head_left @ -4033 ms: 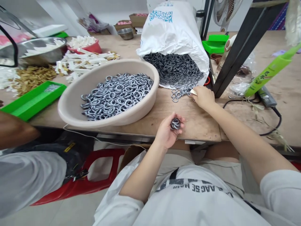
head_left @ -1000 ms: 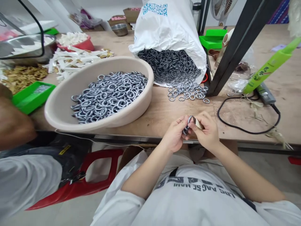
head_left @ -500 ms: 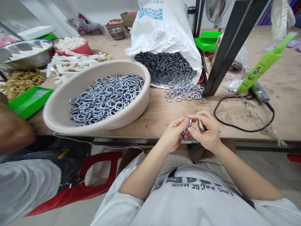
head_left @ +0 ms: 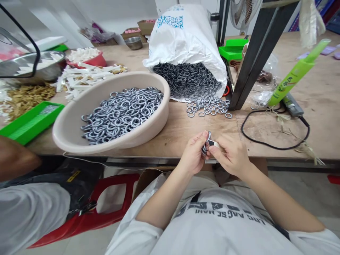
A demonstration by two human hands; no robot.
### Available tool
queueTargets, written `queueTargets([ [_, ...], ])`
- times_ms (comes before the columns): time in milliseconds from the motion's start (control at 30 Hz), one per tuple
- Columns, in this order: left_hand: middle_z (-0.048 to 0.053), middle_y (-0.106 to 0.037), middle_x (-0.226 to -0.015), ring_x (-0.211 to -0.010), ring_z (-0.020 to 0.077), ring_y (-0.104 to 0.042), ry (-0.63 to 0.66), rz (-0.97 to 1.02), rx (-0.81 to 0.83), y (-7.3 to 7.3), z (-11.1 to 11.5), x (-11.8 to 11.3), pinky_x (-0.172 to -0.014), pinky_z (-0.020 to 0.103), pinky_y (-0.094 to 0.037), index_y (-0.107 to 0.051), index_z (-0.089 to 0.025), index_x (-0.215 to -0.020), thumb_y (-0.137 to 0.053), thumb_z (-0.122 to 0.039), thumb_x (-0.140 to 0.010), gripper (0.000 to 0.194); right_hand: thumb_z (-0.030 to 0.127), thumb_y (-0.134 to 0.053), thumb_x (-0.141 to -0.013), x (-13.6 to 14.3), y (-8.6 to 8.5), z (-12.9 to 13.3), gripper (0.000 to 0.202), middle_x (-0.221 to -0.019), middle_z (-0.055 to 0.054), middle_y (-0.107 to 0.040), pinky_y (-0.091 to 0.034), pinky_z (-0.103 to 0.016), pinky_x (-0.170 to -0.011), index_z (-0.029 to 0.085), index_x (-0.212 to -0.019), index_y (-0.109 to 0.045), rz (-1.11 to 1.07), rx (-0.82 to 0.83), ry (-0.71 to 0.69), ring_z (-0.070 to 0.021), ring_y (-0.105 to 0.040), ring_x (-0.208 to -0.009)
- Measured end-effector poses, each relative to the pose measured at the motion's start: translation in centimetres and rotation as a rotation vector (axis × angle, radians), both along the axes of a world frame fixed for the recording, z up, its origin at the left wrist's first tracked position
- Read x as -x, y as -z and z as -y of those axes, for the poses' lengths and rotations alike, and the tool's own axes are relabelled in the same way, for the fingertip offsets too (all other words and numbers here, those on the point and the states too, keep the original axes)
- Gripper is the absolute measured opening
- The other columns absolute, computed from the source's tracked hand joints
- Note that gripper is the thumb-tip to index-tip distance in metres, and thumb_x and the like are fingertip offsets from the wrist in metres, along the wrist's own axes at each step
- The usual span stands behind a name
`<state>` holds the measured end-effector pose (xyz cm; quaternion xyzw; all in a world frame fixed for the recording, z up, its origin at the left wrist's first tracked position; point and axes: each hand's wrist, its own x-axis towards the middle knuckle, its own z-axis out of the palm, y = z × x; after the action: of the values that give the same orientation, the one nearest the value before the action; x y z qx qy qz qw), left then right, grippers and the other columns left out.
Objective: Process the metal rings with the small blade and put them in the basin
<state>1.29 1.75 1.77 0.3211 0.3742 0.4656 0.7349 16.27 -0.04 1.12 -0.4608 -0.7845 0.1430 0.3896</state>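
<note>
Grey metal rings (head_left: pixel 204 149) are pinched between the thumb and fingers of my left hand (head_left: pixel 193 154), the top one standing upright. My right hand (head_left: pixel 233 154) is closed on a small flat piece (head_left: pixel 213 143), dark on one face with a pale side, whose kind I cannot make out. Its end meets or nearly meets the upper ring. Both hands are close together above the table's front edge. A beige basin (head_left: pixel 66 136) full of similar rings stands to their left. Beyond my hands, loose rings (head_left: pixel 202 106) spill from a white sack (head_left: pixel 186 42).
A dark metal post (head_left: pixel 251 60) rises right of the sack. A black cable (head_left: pixel 245 136) loops near a green tube-shaped package (head_left: pixel 294 76). At left are a green tray (head_left: pixel 32 122), white strips (head_left: pixel 79 76), a steel bowl (head_left: pixel 50 65) and another person's arm (head_left: pixel 16 159).
My right hand has turned, bringing the flat piece from upright against its fingers to point at the ring. My left hand has shifted slightly left. The neighbour's arm has moved a little.
</note>
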Motion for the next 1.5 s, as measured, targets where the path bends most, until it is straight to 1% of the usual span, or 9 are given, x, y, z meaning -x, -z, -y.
queueTargets([
  [300,-0.007,-0.047,-0.054,-0.04,0.0044,-0.041,0.071,0.026,0.043,0.2,0.0,0.3,-0.036,0.016,-0.03,-0.052,-0.017,-0.073,-0.075,-0.054,-0.076,0.043,0.04,-0.052,-0.097,-0.1,0.2,-0.4,0.035,-0.064,0.0,-0.053,-0.031,-0.029,-0.06,0.021,-0.068,-0.052,0.021,0.033,-0.012,-0.0135,-0.048,-0.061],
  [500,-0.006,-0.042,-0.057,-0.044,0.0049,-0.041,0.182,0.077,0.011,0.4,0.7,0.5,-0.039,0.017,-0.031,-0.047,-0.017,-0.068,-0.072,-0.053,-0.08,0.045,0.054,-0.046,-0.098,-2.0,0.9,-3.3,0.042,-0.066,0.001,-0.055,-0.036,-0.028,-0.06,0.021,-0.072,-0.057,-0.305,0.226,0.254,-0.0151,-0.051,-0.063],
  [633,-0.006,-0.044,-0.056,-0.044,0.0056,-0.042,0.1,0.043,-0.002,0.9,0.7,0.3,-0.039,0.017,-0.032,-0.05,-0.017,-0.073,-0.07,-0.055,-0.081,0.043,0.056,-0.063,-0.088,0.2,0.1,-1.8,0.034,-0.079,-0.001,-0.064,-0.044,-0.03,-0.062,0.024,-0.098,-0.062,-0.457,0.319,0.032,-0.0174,-0.058,-0.068],
  [733,-0.005,-0.046,-0.057,-0.044,0.0059,-0.043,0.112,0.022,-0.013,1.0,0.7,0.5,-0.039,0.017,-0.033,-0.052,-0.017,-0.074,-0.07,-0.055,-0.08,0.043,0.059,-0.06,-0.088,1.4,-0.3,-1.9,0.035,-0.069,0.001,-0.061,-0.044,-0.029,-0.058,0.024,-0.09,-0.058,-0.516,0.441,-0.053,-0.0168,-0.057,-0.061],
  [833,-0.005,-0.045,-0.058,-0.046,0.0058,-0.043,0.124,0.04,-0.047,0.7,0.8,1.1,-0.04,0.018,-0.035,-0.049,-0.016,-0.068,-0.071,-0.053,-0.081,0.044,0.057,-0.055,-0.091,-0.2,-0.1,-5.3,0.04,-0.065,0.0,-0.055,-0.039,-0.028,-0.058,0.021,-0.074,-0.056,-0.341,0.356,0.092,-0.015,-0.051,-0.061],
  [933,-0.004,-0.049,-0.06,-0.046,0.0059,-0.045,0.084,0.05,-0.033,0.3,0.7,1.9,-0.041,0.018,-0.039,-0.054,-0.015,-0.069,-0.07,-0.05,-0.082,0.04,0.044,-0.064,-0.087,-3.4,0.5,-9.4,0.028,-0.081,-0.007,-0.062,-0.034,-0.031,-0.061,0.018,-0.077,-0.064,0.194,0.209,0.399,-0.0176,-0.053,-0.069],
  [1067,-0.001,-0.062,-0.071,-0.051,0.007,-0.053,0.024,0.048,0.034,0.4,0.0,2.7,-0.041,0.017,-0.042,-0.067,-0.015,-0.1,-0.074,-0.041,-0.079,0.034,0.033,-0.058,-0.09,-5.5,0.9,-11.5,0.022,-0.099,-0.015,-0.065,-0.033,-0.035,-0.065,0.014,-0.087,-0.069,0.48,0.189,0.5,-0.0201,-0.056,-0.075],
  [1333,-0.001,-0.059,-0.072,-0.054,0.0071,-0.055,-0.072,0.038,0.051,1.5,-1.3,1.3,-0.04,0.016,-0.042,-0.064,-0.014,-0.092,-0.074,-0.055,-0.076,0.044,0.057,-0.055,-0.089,-1.0,-1.2,-5.4,0.04,-0.066,0.001,-0.056,-0.039,-0.026,-0.056,0.018,-0.09,-0.064,-0.542,0.634,-0.148,-0.0143,-0.051,-0.061],
  [1500,-0.005,-0.058,-0.072,-0.051,0.0062,-0.051,-0.062,0.009,-0.05,2.0,-0.7,-1.1,-0.04,0.016,-0.041,-0.059,-0.02,-0.098,-0.078,-0.052,-0.074,0.045,0.05,-0.052,-0.094,2.1,0.2,-2.5,0.03,-0.072,0.0,-0.056,-0.044,-0.027,-0.055,0.022,-0.086,-0.055,-0.632,0.519,0.016,-0.0145,-0.053,-0.062],
])
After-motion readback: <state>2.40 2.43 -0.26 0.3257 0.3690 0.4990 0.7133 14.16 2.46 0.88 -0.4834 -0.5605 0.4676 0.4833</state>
